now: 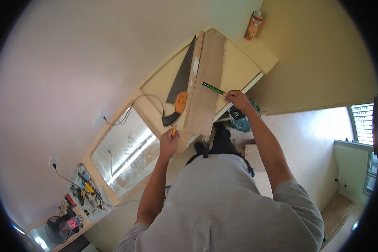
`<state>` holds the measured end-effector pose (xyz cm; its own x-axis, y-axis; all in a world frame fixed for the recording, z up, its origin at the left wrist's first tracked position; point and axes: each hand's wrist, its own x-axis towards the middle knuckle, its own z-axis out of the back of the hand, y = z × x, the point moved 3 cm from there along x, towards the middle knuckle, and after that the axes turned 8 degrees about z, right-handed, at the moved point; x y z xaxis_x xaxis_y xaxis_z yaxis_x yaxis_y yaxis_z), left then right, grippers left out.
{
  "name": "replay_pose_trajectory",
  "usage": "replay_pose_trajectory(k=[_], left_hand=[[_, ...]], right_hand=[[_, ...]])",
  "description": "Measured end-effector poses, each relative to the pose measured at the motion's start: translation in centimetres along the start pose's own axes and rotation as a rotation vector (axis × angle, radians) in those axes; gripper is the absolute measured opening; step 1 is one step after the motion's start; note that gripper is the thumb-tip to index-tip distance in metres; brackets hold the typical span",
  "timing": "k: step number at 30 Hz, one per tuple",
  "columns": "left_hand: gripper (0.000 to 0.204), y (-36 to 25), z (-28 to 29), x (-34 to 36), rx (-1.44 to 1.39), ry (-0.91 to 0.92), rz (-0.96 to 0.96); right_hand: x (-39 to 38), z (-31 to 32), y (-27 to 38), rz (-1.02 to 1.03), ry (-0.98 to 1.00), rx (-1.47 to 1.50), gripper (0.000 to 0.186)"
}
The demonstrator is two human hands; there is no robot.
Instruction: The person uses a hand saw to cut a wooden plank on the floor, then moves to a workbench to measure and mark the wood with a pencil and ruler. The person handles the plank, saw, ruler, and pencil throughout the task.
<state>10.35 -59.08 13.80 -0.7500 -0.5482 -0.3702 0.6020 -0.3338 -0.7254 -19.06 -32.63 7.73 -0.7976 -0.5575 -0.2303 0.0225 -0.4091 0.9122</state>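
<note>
- Grey T-shirt: worn by the person, nearest the lens, filling the lower middle; both bare forearms run up from it toward the bench.
- Left hand: closed at the near left edge of the bench, fingers pinched on a short yellow pencil whose tip points up toward the plank. Judgement: keep the tip close to the tape edge so the mark lands square.
- Right hand: at the right edge of the plank, fingers pressed together on the green tape measure blade; the exact finger layout is too small to tell. Judgement: hold the blade flat and taut across the board, not sagging.
- Wood plank: 1 long pale board lying lengthwise on the bench, its near end overhanging the front edge; the tape crosses it slantwise, so a true width reading likely needs the blade squared to the long edge.
- Hand saw: dark blade, orange and black handle, lying just left of the plank with a thin strip between; untouched.
- Orange canister: upright at the far end of the bench, well apart from the hands.
- Teal and black tool case: on the floor below the right hand.
- Small tools and a desk fan: lower left by the wall, well apart.
</note>
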Motion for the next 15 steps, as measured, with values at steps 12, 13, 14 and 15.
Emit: replay_pose_trajectory(k=[12, 13, 14, 15], left_hand=[[0.049, -4.2, -4.4, 3.8, 0.404, -0.260, 0.080], [0.050, -4.0, -4.7, 4.2, 0.431, -0.219, 0.109], [0.051, -3.8, -4.9, 4.5, 0.455, -0.180, 0.143], [0.052, -3.4, -5.1, 4.7, 0.483, -0.132, 0.205]], right_hand=[[24.4, 11.6, 3.2, 0.020, 0.098, -0.172, 0.042], [25.7, 11.9, 3.2, 0.008, 0.111, -0.171, 0.042], [26.8, 12.2, 3.1, 0.011, 0.122, -0.149, 0.042], [27.8, 12.3, 2.9, -0.009, 0.132, -0.126, 0.042]])
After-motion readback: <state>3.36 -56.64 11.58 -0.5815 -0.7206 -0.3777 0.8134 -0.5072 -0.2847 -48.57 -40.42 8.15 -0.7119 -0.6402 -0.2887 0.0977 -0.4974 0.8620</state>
